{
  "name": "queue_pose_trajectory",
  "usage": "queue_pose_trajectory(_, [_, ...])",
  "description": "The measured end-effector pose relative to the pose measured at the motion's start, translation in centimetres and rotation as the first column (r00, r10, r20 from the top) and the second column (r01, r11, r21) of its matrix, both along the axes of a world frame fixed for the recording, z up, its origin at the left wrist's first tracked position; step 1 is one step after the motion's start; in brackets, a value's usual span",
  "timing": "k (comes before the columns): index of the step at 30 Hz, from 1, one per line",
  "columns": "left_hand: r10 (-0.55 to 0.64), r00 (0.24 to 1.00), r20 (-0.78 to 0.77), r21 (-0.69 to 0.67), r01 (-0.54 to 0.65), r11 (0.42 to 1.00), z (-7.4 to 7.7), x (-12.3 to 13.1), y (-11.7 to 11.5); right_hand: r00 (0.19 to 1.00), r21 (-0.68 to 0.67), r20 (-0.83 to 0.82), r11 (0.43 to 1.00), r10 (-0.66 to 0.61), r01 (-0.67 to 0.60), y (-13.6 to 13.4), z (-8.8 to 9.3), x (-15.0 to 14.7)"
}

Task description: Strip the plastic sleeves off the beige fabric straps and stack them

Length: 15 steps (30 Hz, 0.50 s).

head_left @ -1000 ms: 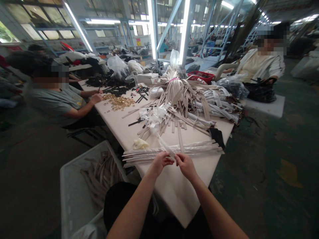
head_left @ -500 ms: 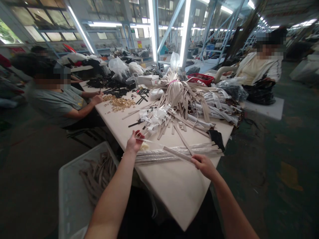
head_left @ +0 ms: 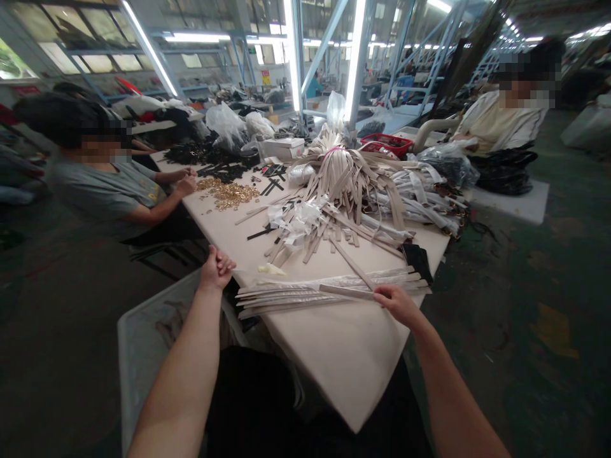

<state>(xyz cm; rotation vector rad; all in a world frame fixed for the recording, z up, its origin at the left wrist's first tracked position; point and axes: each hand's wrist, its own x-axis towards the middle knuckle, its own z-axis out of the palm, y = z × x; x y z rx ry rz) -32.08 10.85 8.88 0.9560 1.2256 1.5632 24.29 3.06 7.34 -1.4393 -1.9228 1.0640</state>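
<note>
My right hand [head_left: 398, 304] grips the end of a flat beige strap [head_left: 346, 292], which lies across a stack of long silvery-white strips [head_left: 281, 296] on the white table [head_left: 334, 343]. My left hand [head_left: 216, 268] is raised at the table's left edge, above a white plastic crate [head_left: 143, 324]. Its fingers are closed, and I cannot make out anything in them. A crumpled cream scrap [head_left: 270, 269] lies just right of my left hand. Beyond the stack rises a large heap of beige straps [head_left: 344, 181].
A co-worker [head_left: 107, 191] sits along the table's left side beside scattered brass fittings [head_left: 229, 195], and another [head_left: 501, 124] sits at the far right. A black flat piece [head_left: 417, 262] lies at the table's right edge. Plastic bags [head_left: 226, 124] and a red basket [head_left: 386, 145] stand farther back.
My left hand has moved left and slightly back to the table's edge, over the crate. My right hand stays near the same spot, and the beige strap now lies flatter along the stack.
</note>
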Motion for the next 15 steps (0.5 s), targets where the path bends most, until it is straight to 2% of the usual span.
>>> queue_pose_trajectory(2, [0.054,0.98,-0.19,-0.033,-0.062,0.998,0.9,-0.7,0.0,1.0,-0.029,-0.024,0.999,0.02,-0.02,0.2,0.0,0.5])
queue_pose_trajectory(3, [0.074,0.947,-0.312,-0.074,-0.102,0.992,1.4,-0.9,-0.1,0.999,-0.041,-0.03,0.999,0.018,-0.02,0.2,0.0,0.7])
queue_pose_trajectory(6, [0.052,0.753,-0.656,-0.173,-0.217,0.961,2.2,-0.9,-0.4,1.0,-0.041,-0.023,0.999,-0.002,0.001,0.5,-0.2,1.2])
queue_pose_trajectory(7, [0.045,0.699,-0.714,-0.179,-0.244,0.953,2.3,-0.4,-0.6,1.0,-0.036,-0.015,0.999,-0.006,0.005,0.6,-0.2,1.2])
queue_pose_trajectory(8, [0.05,0.676,-0.735,-0.174,-0.259,0.95,2.2,0.4,-0.9,1.0,-0.035,-0.009,0.999,-0.005,0.005,0.7,-0.3,1.2])
queue_pose_trajectory(10, [0.037,0.597,-0.801,-0.142,-0.25,0.958,1.8,3.2,-1.8,1.0,-0.04,0.001,0.999,0.002,-0.002,0.8,-0.3,0.9])
queue_pose_trajectory(11, [0.02,0.565,-0.825,-0.127,-0.22,0.967,1.6,5.2,-2.3,1.0,-0.042,0.005,0.999,0.007,-0.007,0.8,-0.3,0.8])
queue_pose_trajectory(13, [-0.069,0.388,-0.919,-0.047,0.067,0.997,1.0,10.0,-3.5,1.0,-0.041,0.01,0.999,0.019,-0.018,0.7,-0.1,0.5])
queue_pose_trajectory(15, [-0.128,0.292,-0.948,-0.021,0.342,0.94,0.3,14.8,-4.5,0.999,-0.027,0.011,0.999,0.038,-0.038,0.5,0.3,0.3])
